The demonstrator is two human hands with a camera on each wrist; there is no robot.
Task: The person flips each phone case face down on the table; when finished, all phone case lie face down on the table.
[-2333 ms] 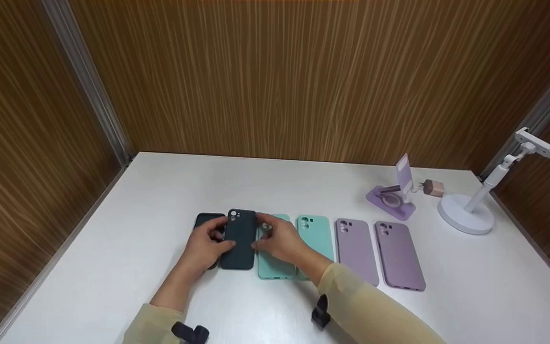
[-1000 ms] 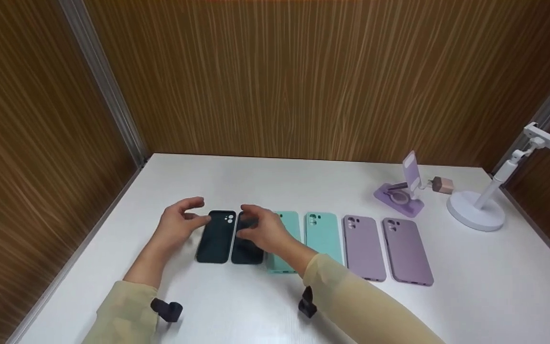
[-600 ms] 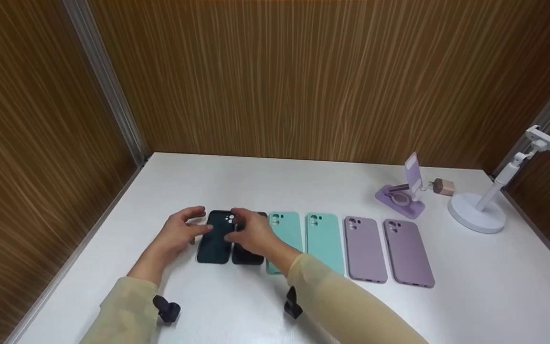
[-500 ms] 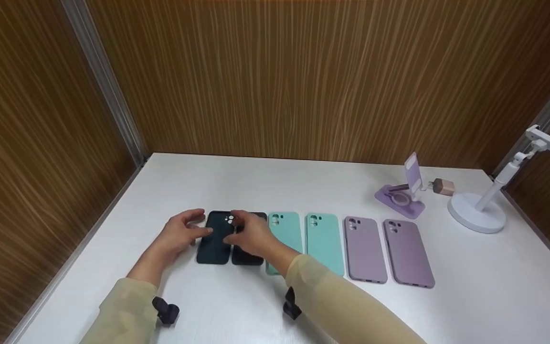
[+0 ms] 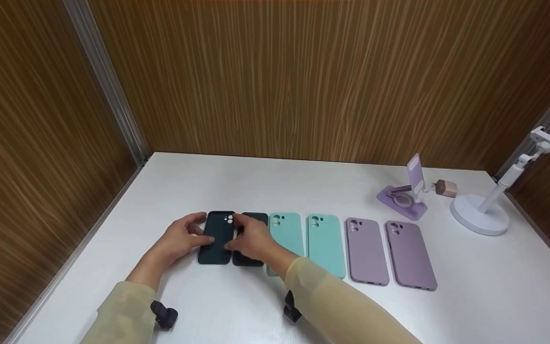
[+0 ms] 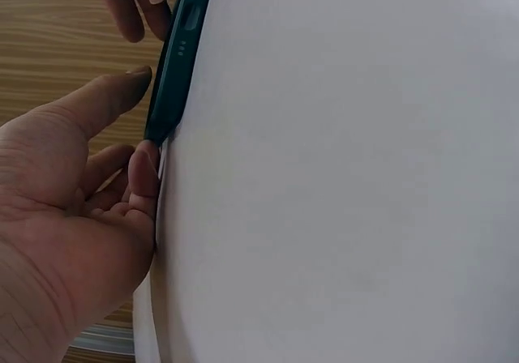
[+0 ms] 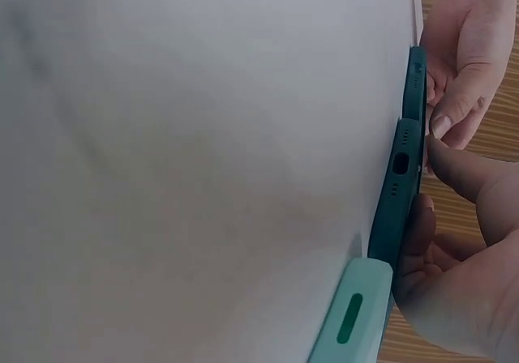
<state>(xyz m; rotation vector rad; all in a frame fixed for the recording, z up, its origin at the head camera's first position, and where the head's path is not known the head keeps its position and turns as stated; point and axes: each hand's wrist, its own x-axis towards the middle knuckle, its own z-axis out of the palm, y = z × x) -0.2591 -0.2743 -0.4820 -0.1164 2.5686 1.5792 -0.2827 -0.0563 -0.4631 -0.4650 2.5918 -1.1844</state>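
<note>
Two dark green phone cases lie side by side on the white table in the head view. The leftmost case (image 5: 216, 248) has its hollow side up, camera holes at its top right. My left hand (image 5: 179, 239) holds its left side, thumb over the rim. At its right edge my right hand (image 5: 253, 236) grips with thumb and forefinger, bent over the second dark case (image 5: 248, 260) and partly hiding it. In the right wrist view the two cases' bottom ends stand close in line, and both thumbs come near the leftmost case (image 7: 414, 83).
Right of them lie two mint cases (image 5: 325, 248) and two purple cases (image 5: 368, 253). Behind stand a purple folding phone stand (image 5: 404, 198), a small pink and brown charger plug (image 5: 446, 188) and a white phone stand (image 5: 480, 220). Wood-grain panels (image 5: 275, 81) close in the table.
The dark case that both hands held earlier now lies in the second place. After coming apart, my hands have moved in on the leftmost case and slid slightly down its sides.
</note>
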